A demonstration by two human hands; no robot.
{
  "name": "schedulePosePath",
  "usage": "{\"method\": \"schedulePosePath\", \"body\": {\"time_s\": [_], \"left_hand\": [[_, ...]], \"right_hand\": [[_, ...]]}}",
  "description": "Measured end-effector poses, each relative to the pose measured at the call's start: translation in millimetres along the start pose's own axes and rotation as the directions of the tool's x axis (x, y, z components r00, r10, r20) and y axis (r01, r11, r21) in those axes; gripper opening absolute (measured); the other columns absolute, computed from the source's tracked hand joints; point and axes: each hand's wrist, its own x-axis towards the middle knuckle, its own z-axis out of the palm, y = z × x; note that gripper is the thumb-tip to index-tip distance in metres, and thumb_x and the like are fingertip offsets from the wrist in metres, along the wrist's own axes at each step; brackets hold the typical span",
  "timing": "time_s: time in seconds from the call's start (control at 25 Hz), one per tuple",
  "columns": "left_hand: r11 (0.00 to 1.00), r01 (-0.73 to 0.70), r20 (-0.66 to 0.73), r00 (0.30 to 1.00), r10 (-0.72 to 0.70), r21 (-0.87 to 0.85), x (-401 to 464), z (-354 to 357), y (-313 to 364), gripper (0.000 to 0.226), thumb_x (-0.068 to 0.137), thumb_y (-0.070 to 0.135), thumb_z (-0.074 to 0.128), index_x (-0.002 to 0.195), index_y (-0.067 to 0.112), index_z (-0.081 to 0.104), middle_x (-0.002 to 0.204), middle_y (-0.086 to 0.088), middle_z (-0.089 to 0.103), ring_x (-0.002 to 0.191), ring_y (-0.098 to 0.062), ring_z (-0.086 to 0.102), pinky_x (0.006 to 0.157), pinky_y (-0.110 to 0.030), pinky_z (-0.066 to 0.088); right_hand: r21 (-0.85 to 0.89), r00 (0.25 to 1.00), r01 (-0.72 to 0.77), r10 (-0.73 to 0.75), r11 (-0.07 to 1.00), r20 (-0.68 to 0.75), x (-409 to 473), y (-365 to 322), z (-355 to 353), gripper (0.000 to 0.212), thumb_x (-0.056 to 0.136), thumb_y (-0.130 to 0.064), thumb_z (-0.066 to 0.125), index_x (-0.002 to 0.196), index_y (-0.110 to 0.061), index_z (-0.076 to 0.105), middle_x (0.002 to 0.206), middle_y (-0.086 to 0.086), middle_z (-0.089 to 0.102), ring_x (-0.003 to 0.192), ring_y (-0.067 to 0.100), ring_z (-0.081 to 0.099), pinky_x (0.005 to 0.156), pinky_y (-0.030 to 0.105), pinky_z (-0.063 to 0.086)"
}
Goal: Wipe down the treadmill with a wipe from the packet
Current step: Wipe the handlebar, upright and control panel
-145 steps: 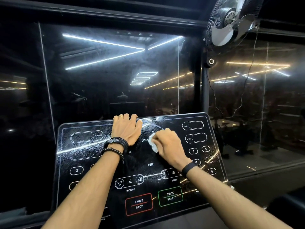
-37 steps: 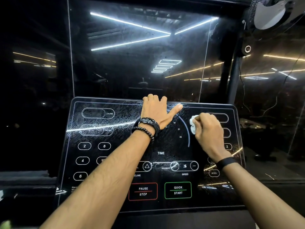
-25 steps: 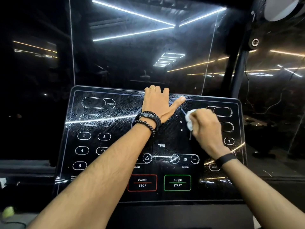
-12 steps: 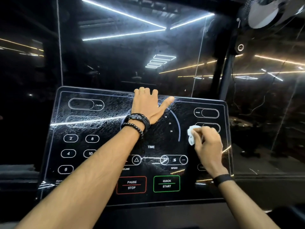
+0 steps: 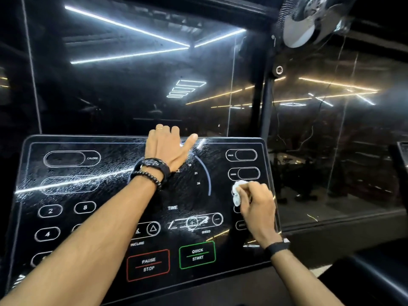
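Observation:
The treadmill's glossy black console (image 5: 66,191) fills the lower half of the head view, with wet streaks across its left and middle. My left hand (image 5: 167,146) lies flat at the console's top edge, fingers over the rim and thumb spread to the right. My right hand (image 5: 257,204) grips a crumpled white wipe (image 5: 237,193) and presses it on the console's right side, just below the second oval display. No wipe packet is in view.
Dark glass panels (image 5: 132,85) stand right behind the console and reflect ceiling light strips. A wall fan (image 5: 309,21) hangs at the top right on a black post (image 5: 262,111). Another machine's edge (image 5: 401,155) shows at the far right.
My right hand with the wipe has slid from beside my left thumb near the dial to the right and down the console's right side. My left hand has stayed at the top edge.

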Motion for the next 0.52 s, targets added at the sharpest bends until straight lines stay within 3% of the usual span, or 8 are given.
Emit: {"method": "schedulePosePath", "body": {"time_s": [0.16, 0.28, 0.4, 0.44, 0.52], "left_hand": [[0.996, -0.034, 0.012, 0.999, 0.033, 0.083, 6, -4, 2, 0.090, 0.087, 0.079, 0.002, 0.098, 0.012, 0.061, 0.104, -0.014, 0.065, 0.098, -0.031, 0.058, 0.077, -0.040, 0.041], [0.993, -0.071, 0.042, 0.997, 0.067, 0.098, 7, -9, 9, 0.102, 0.077, 0.084, -0.008, 0.100, 0.015, 0.063, 0.098, -0.014, 0.064, 0.094, -0.032, 0.058, 0.073, -0.039, 0.044], [0.993, -0.070, 0.090, 0.994, 0.062, 0.093, 6, -15, 12, 0.101, 0.072, 0.085, -0.011, 0.096, 0.017, 0.060, 0.084, -0.011, 0.055, 0.082, -0.029, 0.052, 0.071, -0.037, 0.044], [0.993, -0.070, 0.098, 0.993, 0.061, 0.090, 7, -18, 14, 0.101, 0.072, 0.085, -0.012, 0.090, 0.016, 0.059, 0.078, -0.008, 0.051, 0.078, -0.028, 0.051, 0.070, -0.036, 0.045], [0.993, -0.072, 0.099, 0.993, 0.063, 0.094, 10, -22, 18, 0.098, 0.073, 0.085, -0.010, 0.076, 0.014, 0.057, 0.068, -0.004, 0.051, 0.073, -0.027, 0.057, 0.070, -0.036, 0.048]], "right_hand": [[-0.027, 0.993, 0.102, -0.100, 0.994, 0.064, -7, 13, -12, 0.016, 0.096, -0.019, 0.057, 0.081, -0.023, 0.059, 0.078, -0.015, 0.056, 0.070, 0.015, 0.047, 0.067, 0.039, 0.043], [-0.008, 0.996, -0.087, 0.087, 0.996, -0.009, -6, 18, -17, 0.015, 0.094, -0.019, 0.055, 0.081, -0.026, 0.058, 0.081, -0.021, 0.056, 0.072, 0.014, 0.049, 0.068, 0.041, 0.046], [-0.014, 0.990, 0.101, -0.099, 0.995, 0.105, -9, 19, -18, 0.020, 0.092, -0.010, 0.060, 0.081, -0.025, 0.054, 0.077, -0.013, 0.058, 0.070, 0.018, 0.051, 0.066, 0.044, 0.046], [-0.044, 0.993, 0.071, -0.066, 0.997, 0.095, -5, 24, -18, 0.020, 0.091, -0.011, 0.062, 0.081, -0.026, 0.054, 0.077, -0.011, 0.059, 0.070, 0.019, 0.051, 0.064, 0.045, 0.046], [-0.032, 0.986, -0.167, 0.166, 0.985, -0.026, 4, 24, -18, 0.017, 0.091, -0.013, 0.063, 0.081, -0.026, 0.057, 0.078, -0.011, 0.063, 0.071, 0.019, 0.052, 0.065, 0.043, 0.048]]}}
